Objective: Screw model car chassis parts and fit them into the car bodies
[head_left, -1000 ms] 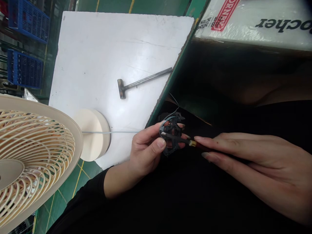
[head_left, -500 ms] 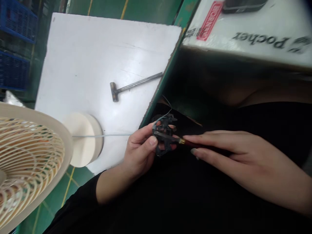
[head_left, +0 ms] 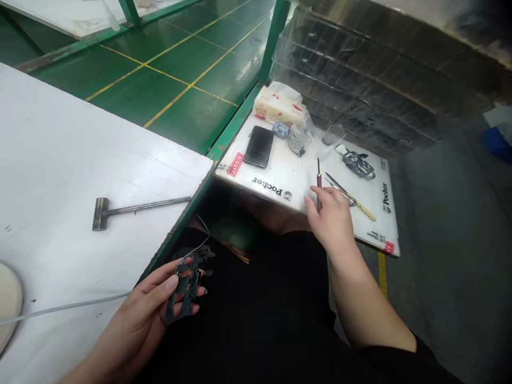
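Note:
My left hand is closed on a dark grey openwork part, its thumb on the near side and fingertips showing through the gaps. The part is held over my black-clothed lap. Over at the white box top, my right hand grips the dark red handle of a slim tool with a narrow metal blade pointing away. Close beside that hand lie scissors and a pointed tool with a yellow-patterned handle. A second dark part rests farther right.
A hammer lies on the white tabletop at left, near a round cream base. The white box also carries a phone, a tissue pack and a clear cup. A thin grey cord crosses the tabletop.
The view has swung right, bringing the box top into sight. My right hand has carried the red-handled tool from the dark part to the box. My left hand still holds the part.

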Motion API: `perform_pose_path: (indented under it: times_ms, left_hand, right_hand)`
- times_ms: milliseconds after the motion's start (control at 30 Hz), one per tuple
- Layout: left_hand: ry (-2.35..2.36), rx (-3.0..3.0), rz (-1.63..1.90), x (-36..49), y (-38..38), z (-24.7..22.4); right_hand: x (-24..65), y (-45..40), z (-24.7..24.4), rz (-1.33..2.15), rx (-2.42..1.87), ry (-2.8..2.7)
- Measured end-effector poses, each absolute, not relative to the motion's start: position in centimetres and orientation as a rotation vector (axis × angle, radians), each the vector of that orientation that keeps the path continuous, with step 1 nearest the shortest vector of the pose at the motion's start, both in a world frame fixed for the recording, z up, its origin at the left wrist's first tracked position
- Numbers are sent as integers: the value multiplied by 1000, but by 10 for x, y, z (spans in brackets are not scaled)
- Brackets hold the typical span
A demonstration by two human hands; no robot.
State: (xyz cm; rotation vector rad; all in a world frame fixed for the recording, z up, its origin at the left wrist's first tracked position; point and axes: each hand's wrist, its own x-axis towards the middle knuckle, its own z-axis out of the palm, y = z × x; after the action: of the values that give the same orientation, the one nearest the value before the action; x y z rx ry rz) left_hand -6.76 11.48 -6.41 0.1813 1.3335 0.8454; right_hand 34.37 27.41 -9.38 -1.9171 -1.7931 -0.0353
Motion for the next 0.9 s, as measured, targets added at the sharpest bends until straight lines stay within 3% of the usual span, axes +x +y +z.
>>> perform_pose_path:
  times_ms: [267, 333, 467, 533, 900]
  left_hand:
    - [1272, 372, 850, -50, 115, -58]
    - [1244, 412, 806, -51, 115, -63]
    - [1219, 485, 738, -55, 110, -75]
    - [1187, 495, 710, -56, 108, -77]
    - [1038, 569, 625, -67, 106, -80]
  right_hand:
    - [293, 236, -81, 33, -1787, -1876]
    - [263, 211, -72, 422, -1551, -1975]
    - [209, 177, -70, 1628, -1235, -1948]
    - [194, 172, -77, 1937, -1210, -1786]
    - [188, 176, -81, 2293, -1237, -1339]
